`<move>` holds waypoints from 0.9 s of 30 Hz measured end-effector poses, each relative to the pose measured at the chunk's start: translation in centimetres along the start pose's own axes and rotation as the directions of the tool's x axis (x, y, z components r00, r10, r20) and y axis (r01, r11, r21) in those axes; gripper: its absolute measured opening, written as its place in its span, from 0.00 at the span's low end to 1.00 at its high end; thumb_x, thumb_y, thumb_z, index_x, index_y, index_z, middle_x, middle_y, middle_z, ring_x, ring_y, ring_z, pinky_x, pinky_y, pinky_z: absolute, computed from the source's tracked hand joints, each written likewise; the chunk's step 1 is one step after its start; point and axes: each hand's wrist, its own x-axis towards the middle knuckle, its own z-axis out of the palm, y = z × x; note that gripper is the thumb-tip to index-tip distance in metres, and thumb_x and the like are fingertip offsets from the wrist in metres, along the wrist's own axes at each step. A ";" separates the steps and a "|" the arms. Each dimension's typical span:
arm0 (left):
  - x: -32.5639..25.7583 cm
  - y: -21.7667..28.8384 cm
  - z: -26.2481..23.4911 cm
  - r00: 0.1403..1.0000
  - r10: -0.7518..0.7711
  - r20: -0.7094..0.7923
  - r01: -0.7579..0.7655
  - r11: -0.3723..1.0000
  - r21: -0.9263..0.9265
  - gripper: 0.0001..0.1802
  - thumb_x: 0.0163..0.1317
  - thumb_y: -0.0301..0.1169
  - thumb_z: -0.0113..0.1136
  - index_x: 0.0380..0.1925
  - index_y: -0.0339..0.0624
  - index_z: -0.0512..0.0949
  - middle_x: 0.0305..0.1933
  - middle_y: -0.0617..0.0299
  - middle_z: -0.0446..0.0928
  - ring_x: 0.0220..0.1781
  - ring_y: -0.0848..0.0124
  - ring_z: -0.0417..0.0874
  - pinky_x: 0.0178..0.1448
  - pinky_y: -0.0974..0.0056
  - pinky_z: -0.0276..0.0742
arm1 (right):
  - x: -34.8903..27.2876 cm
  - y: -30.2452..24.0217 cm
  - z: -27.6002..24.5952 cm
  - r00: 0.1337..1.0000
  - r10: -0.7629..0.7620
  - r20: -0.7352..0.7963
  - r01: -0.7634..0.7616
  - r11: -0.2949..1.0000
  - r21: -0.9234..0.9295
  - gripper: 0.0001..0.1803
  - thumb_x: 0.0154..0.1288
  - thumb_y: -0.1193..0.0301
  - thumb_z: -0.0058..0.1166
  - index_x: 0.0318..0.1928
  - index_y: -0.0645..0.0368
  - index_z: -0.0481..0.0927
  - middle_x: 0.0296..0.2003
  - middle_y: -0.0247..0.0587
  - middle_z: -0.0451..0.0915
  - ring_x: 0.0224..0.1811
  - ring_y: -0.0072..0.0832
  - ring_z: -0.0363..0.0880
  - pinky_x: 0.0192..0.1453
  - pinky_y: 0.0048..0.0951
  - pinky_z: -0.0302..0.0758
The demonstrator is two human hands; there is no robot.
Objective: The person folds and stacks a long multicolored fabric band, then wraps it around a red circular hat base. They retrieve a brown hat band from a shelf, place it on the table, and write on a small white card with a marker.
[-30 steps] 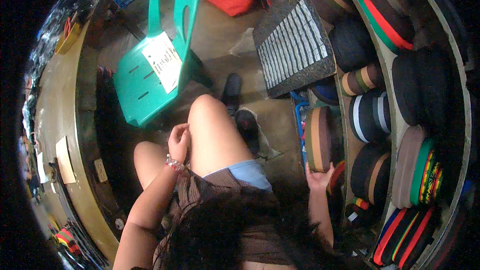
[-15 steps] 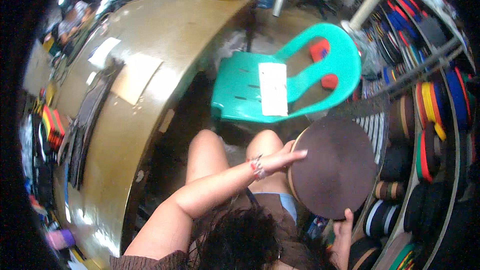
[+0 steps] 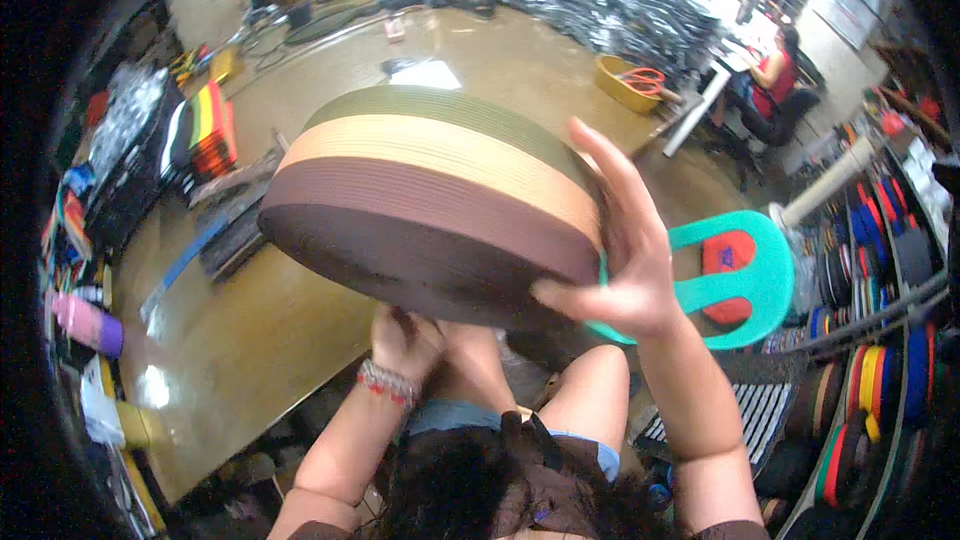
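Tabletop (image 3: 265, 340), glossy and olive-brown, is stretching across the left and centre of the frame, while a thick striped roll (image 3: 430, 170) is tilting in front of it mid-frame. The right hand (image 3: 640, 270) is clasping the roll's right end, thumb and fingers spread wide; the left hand (image 3: 405, 340) is meeting its lower edge, its grip too hidden to tell. Dark plastic (image 3: 600, 10) is covering the upper centre, a person (image 3: 772, 75) is sitting at upper right, and a green chair (image 3: 775, 275) is standing right of centre.
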 end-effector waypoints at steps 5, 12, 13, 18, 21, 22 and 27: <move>-5.4 2.0 -14.0 0.858 -0.512 -0.028 0.441 0.708 0.551 0.20 0.72 0.34 0.43 0.54 0.27 0.70 0.58 0.46 0.73 0.60 0.58 0.75 0.67 0.57 0.69 | 10.3 -0.1 8.3 0.924 -0.121 0.362 0.189 0.969 -0.159 0.40 0.42 0.68 0.70 0.60 0.61 0.72 0.53 0.48 0.74 0.57 0.35 0.72 0.63 0.31 0.65; -13.8 7.1 -40.1 0.705 0.016 -0.709 0.703 -0.144 0.697 0.27 0.69 0.45 0.48 0.56 0.31 0.70 0.53 0.47 0.76 0.55 0.60 0.79 0.58 0.57 0.76 | 16.4 2.8 12.1 0.797 -0.278 0.536 0.314 0.949 0.026 0.39 0.36 0.63 0.72 0.55 0.63 0.77 0.48 0.47 0.77 0.53 0.40 0.73 0.62 0.34 0.65; -16.4 6.2 -42.6 0.636 0.053 -0.770 0.767 -0.148 0.624 0.28 0.69 0.45 0.48 0.56 0.31 0.69 0.53 0.46 0.76 0.55 0.60 0.79 0.58 0.57 0.76 | 16.9 3.5 12.5 0.763 -0.357 0.539 0.383 0.921 0.067 0.40 0.34 0.62 0.72 0.54 0.63 0.78 0.48 0.47 0.78 0.54 0.40 0.73 0.62 0.35 0.65; -23.2 0.0 -45.9 0.380 0.152 -0.912 0.911 0.110 0.398 0.31 0.68 0.48 0.49 0.58 0.32 0.66 0.55 0.45 0.75 0.57 0.58 0.78 0.59 0.55 0.75 | 19.6 5.1 12.4 0.680 -0.332 0.654 0.286 0.941 0.181 0.37 0.33 0.57 0.69 0.49 0.62 0.82 0.50 0.43 0.80 0.54 0.45 0.73 0.60 0.40 0.69; -23.6 -4.2 -43.1 0.336 0.167 -0.927 0.878 0.301 0.373 0.33 0.67 0.49 0.49 0.60 0.32 0.65 0.56 0.45 0.74 0.58 0.57 0.77 0.59 0.55 0.75 | 20.7 4.4 13.1 0.658 -0.295 0.693 0.279 0.950 0.140 0.35 0.35 0.54 0.68 0.49 0.56 0.83 0.50 0.45 0.79 0.53 0.43 0.74 0.59 0.42 0.68; -23.3 -5.7 -42.2 0.334 0.173 -0.927 0.855 0.357 0.375 0.33 0.67 0.49 0.49 0.60 0.32 0.64 0.57 0.44 0.74 0.58 0.57 0.77 0.59 0.54 0.75 | 20.9 3.9 13.3 0.638 -0.287 0.714 0.289 0.949 0.124 0.36 0.35 0.54 0.69 0.50 0.55 0.82 0.51 0.45 0.77 0.53 0.43 0.73 0.59 0.42 0.67; -23.3 -13.4 -39.8 0.293 0.184 -0.938 0.749 0.566 0.345 0.37 0.65 0.52 0.50 0.63 0.32 0.61 0.58 0.43 0.72 0.59 0.56 0.76 0.60 0.53 0.74 | 21.6 1.3 14.6 0.516 -0.305 0.801 0.354 0.927 0.125 0.41 0.35 0.61 0.72 0.57 0.46 0.76 0.54 0.47 0.70 0.53 0.45 0.70 0.56 0.43 0.66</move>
